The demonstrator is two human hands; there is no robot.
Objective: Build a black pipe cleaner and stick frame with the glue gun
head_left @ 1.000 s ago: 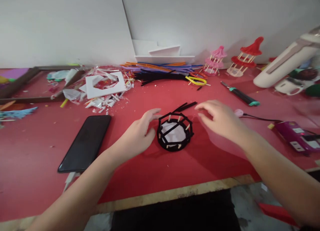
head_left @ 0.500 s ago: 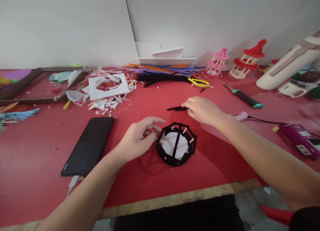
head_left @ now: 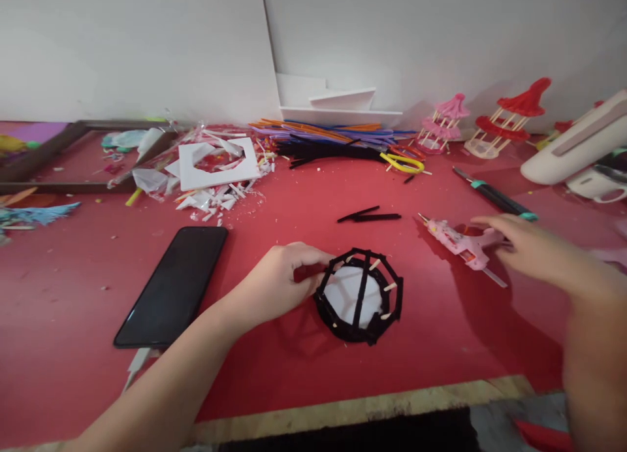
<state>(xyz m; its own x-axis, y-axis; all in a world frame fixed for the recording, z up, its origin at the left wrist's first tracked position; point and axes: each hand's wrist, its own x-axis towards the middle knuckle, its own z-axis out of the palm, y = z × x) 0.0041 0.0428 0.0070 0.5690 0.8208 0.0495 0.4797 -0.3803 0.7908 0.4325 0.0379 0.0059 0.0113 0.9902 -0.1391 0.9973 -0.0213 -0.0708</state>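
A round black cage-like frame (head_left: 363, 295) of fuzzy stems, with short wooden sticks between its rings and a white disc base (head_left: 350, 295), sits tilted on the red table. My left hand (head_left: 289, 279) pinches its left rim between thumb and fingers. Over on the right, my right hand (head_left: 519, 246) has its fingers round the handle of a pink hot glue gun (head_left: 458, 244), whose nozzle points left; part of the grip is hidden by the hand. Short black pipe cleaner pieces (head_left: 377, 217) lie behind the frame.
A phone (head_left: 171, 289) with a cable lies at left. Behind are white foam scraps (head_left: 220, 168), a bundle of pipe cleaners (head_left: 333, 145), and pink (head_left: 443, 122) and red (head_left: 514, 119) pavilion models. A craft knife (head_left: 494, 197) lies beyond the glue gun.
My right hand has let go of the black pipe cleaner pieces and moved right to the glue gun. My left hand has closed on the frame's rim. The view has shifted slightly.
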